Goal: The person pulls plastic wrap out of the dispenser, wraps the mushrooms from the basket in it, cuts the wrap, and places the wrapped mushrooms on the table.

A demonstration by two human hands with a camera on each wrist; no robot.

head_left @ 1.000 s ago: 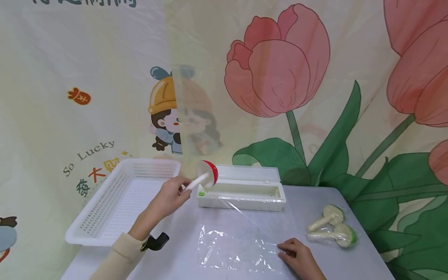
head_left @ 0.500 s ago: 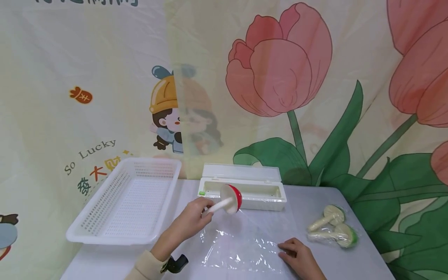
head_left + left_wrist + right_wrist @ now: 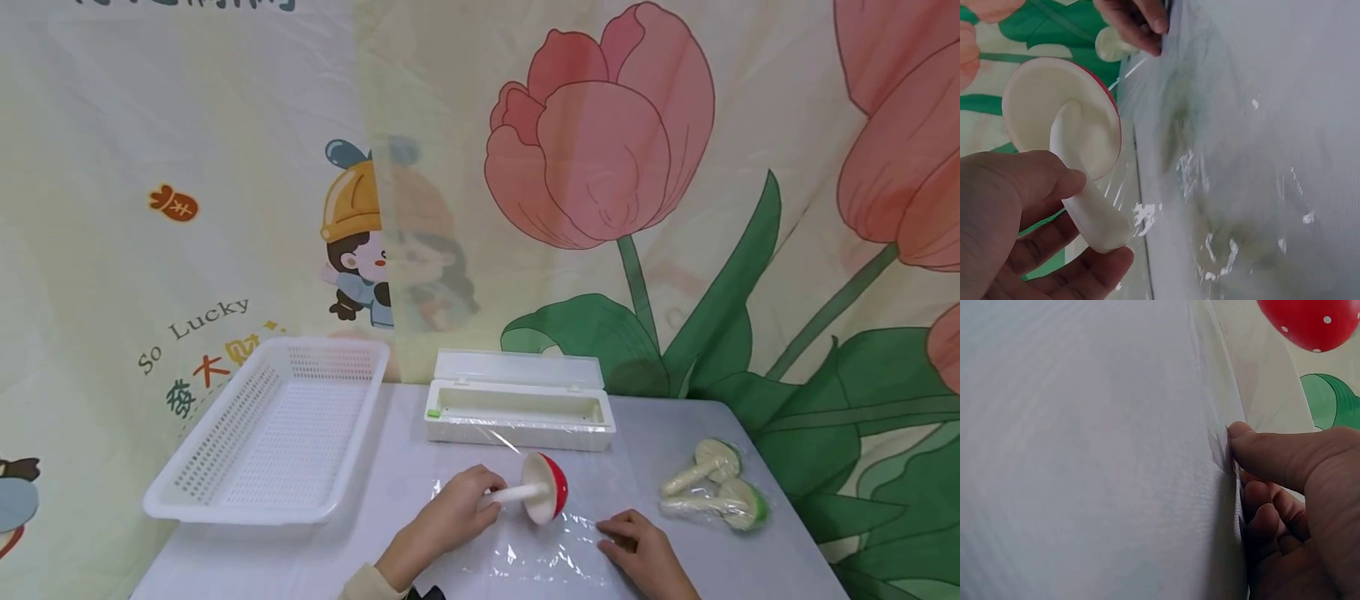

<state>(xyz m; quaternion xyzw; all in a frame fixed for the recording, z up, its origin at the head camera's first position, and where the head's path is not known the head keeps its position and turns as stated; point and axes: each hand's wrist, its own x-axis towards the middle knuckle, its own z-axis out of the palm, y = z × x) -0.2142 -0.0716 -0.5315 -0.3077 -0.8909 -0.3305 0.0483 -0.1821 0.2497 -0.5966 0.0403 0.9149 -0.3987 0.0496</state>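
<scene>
My left hand [image 3: 459,510] pinches the white stem of a toy mushroom [image 3: 551,490] between thumb and fingers. The mushroom lies sideways in the air over a sheet of clear plastic wrap [image 3: 517,560], its red cap pointing right. In the right wrist view the cap [image 3: 1313,322] shows white dots; the left wrist view looks into its pale underside [image 3: 1035,94]. At the wrap's right edge, my right hand [image 3: 643,550] pinches the film with thumb and fingertips. The film runs back to a white wrap dispenser box [image 3: 517,435], whose lid stands open.
Two wrapped mushrooms with green caps [image 3: 738,504] lie on the right of the table. A white perforated basket [image 3: 307,510] stands on the left. Behind the table [image 3: 262,567] hangs a printed cloth [image 3: 450,83] with tulips.
My left hand has carried the red mushroom right and down, from in front of the dispenser box to low over the wrap. My right hand has stayed at the film's edge.
</scene>
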